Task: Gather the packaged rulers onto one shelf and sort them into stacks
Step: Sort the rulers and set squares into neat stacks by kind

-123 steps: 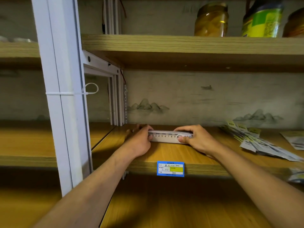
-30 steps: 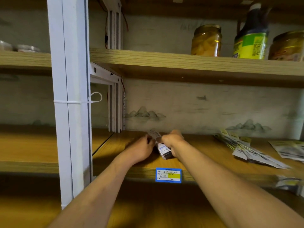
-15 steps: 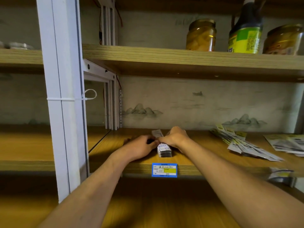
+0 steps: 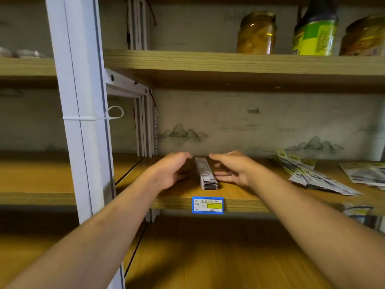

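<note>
one neat stack of packaged rulers (image 4: 206, 174) on the middle shelf (image 4: 250, 202), my left hand (image 4: 170, 174) and right hand (image 4: 233, 170) flanking it, each grip relaxed, holding nothing, one loose ruler pile (image 4: 308, 176) far right

Both of the person's forearms are bare up to the bottom edge of the view, with no sleeve showing. The left hand (image 4: 169, 174) and the right hand (image 4: 233, 170) wear no gloves; no rings or watch show.
</note>
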